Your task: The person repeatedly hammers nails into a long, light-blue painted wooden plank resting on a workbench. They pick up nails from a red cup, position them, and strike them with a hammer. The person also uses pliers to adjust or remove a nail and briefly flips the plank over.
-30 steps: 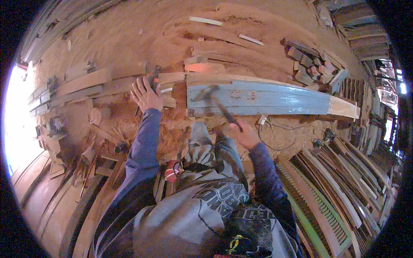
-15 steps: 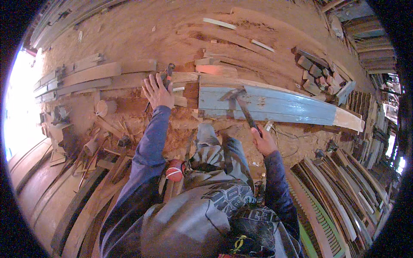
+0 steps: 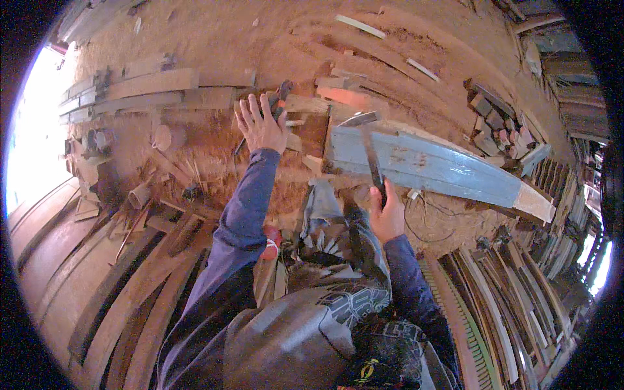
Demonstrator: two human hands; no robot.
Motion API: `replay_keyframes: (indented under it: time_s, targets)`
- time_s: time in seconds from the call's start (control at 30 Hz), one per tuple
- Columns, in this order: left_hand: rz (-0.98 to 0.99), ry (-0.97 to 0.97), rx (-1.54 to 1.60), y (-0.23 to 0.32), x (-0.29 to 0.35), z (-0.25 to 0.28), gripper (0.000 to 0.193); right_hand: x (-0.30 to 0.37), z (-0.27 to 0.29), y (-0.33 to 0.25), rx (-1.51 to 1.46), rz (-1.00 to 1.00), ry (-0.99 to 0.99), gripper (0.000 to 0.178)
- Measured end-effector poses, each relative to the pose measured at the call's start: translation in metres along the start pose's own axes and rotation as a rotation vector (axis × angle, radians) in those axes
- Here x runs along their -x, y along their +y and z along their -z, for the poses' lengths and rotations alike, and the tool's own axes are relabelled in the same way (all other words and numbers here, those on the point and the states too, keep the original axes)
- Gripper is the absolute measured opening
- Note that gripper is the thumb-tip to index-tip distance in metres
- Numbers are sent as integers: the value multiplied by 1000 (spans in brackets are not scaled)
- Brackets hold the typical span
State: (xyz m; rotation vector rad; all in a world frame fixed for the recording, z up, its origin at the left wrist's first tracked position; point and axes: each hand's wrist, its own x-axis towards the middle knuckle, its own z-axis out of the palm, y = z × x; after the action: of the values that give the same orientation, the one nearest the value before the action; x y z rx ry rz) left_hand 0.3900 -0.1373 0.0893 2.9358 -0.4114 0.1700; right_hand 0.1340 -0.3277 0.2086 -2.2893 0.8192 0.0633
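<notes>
My right hand (image 3: 389, 214) is wrapped round the handle of a hammer (image 3: 372, 151). The hammer's metal head is over the left end of a long, tapering wooden board (image 3: 429, 160) painted light blue, by its far edge. Whether head and board touch, I cannot tell. Farther left, my left hand (image 3: 265, 127) is open, palm down and fingers spread, above wooden pieces. Beside its fingers lies a dark tool with an orange part (image 3: 281, 97); its kind is unclear, and the hand partly covers it.
Long timbers (image 3: 149, 81) lie at the far left on reddish, dusty ground. Several short blocks (image 3: 497, 123) are piled at the far right. A stack of slats (image 3: 494, 312) stands near on the right, with curved planks (image 3: 123, 292) near on the left. Thin cables (image 3: 435, 218) lie below the board.
The view has turned slightly, shifting the scene rightward. The hammer has moved toward the board's far left edge and stands more upright in view. My left hand stays spread beside the dark tool.
</notes>
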Motion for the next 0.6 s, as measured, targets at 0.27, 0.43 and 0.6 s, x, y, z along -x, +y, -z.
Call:
replay_keyframes:
  time_s: [0.27, 0.43, 0.6]
  targets:
    - [-32, 48, -11, -2, 2, -4, 70, 0, -8, 2, 30, -59, 18, 58]
    - [-20, 40, -5, -1, 2, -5, 69, -3, -5, -3, 6, -4, -3, 55]
    - [-8, 13, 7, 0, 2, -4, 68, 1, -5, -7, -12, -31, 10, 53]
